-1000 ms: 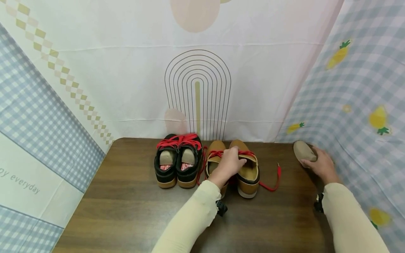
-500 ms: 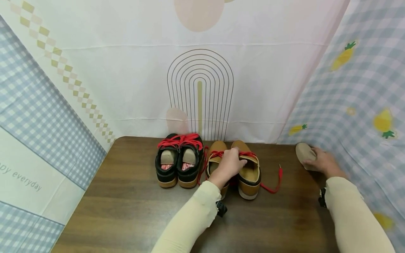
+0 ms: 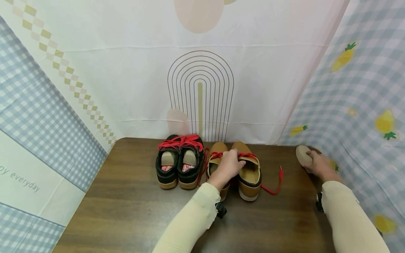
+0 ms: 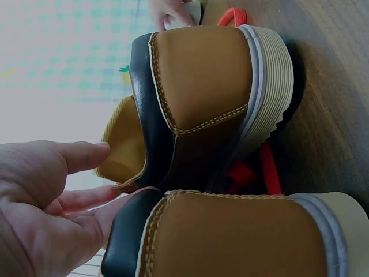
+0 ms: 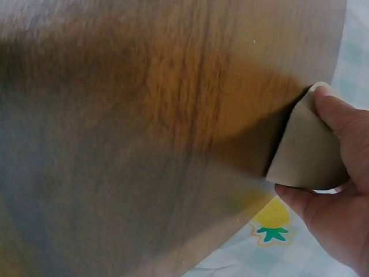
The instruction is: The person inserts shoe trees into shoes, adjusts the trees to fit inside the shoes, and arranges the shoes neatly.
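Note:
A pair of brown shoes (image 3: 249, 184) with red laces stands mid-table, toes toward the back wall. My left hand (image 3: 226, 167) reaches over the inner sides of the pair; in the left wrist view, thumb and fingers grip the inner collar of the right-hand brown shoe (image 4: 202, 81). The fingers are partly hidden behind the nearer shoe. At the table's far right corner, my right hand (image 3: 321, 167) holds a beige rounded shoe insert (image 3: 302, 155). In the right wrist view, thumb and fingers pinch opposite edges of this insert (image 5: 308, 150), near the table's edge.
Black shoes (image 3: 167, 179) with red laces stand left of the brown pair, with beige pieces inside. A loose red lace end (image 3: 278, 184) trails on the brown wooden table (image 3: 126, 211). Hanging cloths (image 3: 253, 88) border the table's back and sides.
My right hand has shifted slightly on the beige insert, its fingers now lying further over the top. The left hand and the brown shoes have stayed in place.

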The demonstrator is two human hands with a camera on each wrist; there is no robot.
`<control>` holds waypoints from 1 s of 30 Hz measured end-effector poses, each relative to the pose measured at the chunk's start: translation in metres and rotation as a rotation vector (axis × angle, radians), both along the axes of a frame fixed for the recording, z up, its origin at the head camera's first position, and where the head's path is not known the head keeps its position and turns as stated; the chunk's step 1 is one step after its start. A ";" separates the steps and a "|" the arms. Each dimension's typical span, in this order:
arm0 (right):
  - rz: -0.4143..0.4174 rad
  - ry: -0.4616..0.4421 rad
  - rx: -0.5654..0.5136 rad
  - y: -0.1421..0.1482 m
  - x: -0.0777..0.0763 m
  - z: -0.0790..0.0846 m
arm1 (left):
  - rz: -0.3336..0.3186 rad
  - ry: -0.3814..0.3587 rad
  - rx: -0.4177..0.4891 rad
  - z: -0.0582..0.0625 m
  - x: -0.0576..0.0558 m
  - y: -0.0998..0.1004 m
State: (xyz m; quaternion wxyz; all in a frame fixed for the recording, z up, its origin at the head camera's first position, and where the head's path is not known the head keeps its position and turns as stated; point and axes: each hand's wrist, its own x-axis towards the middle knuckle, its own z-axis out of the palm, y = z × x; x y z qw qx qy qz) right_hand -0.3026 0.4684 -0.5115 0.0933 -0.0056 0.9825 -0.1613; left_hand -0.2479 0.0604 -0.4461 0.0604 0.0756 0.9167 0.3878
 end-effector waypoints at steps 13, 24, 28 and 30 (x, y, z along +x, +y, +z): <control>0.078 -0.101 0.101 -0.004 -0.002 0.008 | -0.006 0.018 -0.003 -0.005 -0.002 0.001; 0.014 -0.066 0.066 -0.007 0.002 0.007 | -0.006 0.136 -0.036 -0.013 -0.005 -0.001; -0.022 -0.021 0.035 -0.006 0.008 0.002 | -0.003 0.176 -0.055 -0.013 -0.004 0.001; -0.041 -0.002 0.019 -0.006 0.011 0.000 | -0.004 0.189 -0.070 -0.012 -0.004 0.003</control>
